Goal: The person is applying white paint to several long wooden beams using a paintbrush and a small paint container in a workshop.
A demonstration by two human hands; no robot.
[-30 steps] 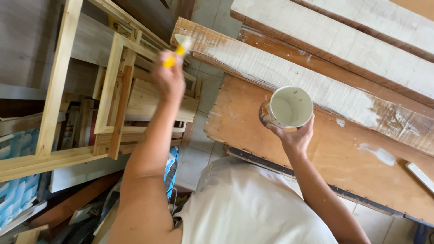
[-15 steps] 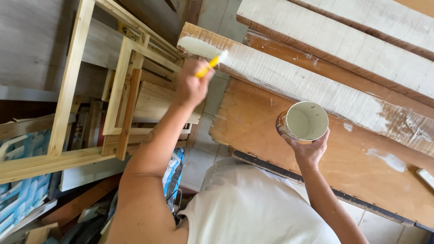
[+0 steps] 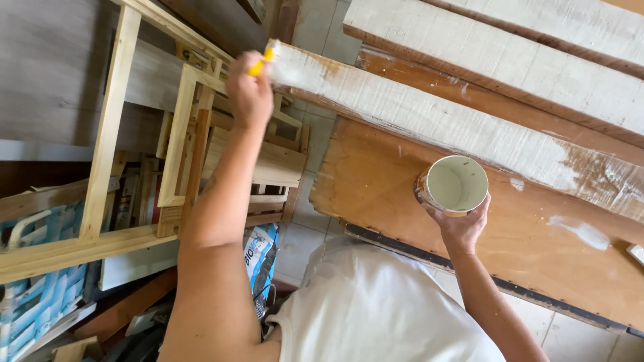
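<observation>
**Brush at the plank's end**

The left hand [image 3: 248, 94] grips a yellow-handled brush [image 3: 263, 59] against the white-painted plank [image 3: 429, 121]. The right hand [image 3: 461, 224] cups a paint tin [image 3: 453, 185] from below, above the brown plywood surface [image 3: 537, 261]. Bare wooden frames [image 3: 181, 134] stand just beside.

The left arm was stretched forward, its hand [image 3: 249, 94] fisted closed at full reach. The right arm was bent, its hand [image 3: 461, 224] cupped with fingers curled upward.
</observation>
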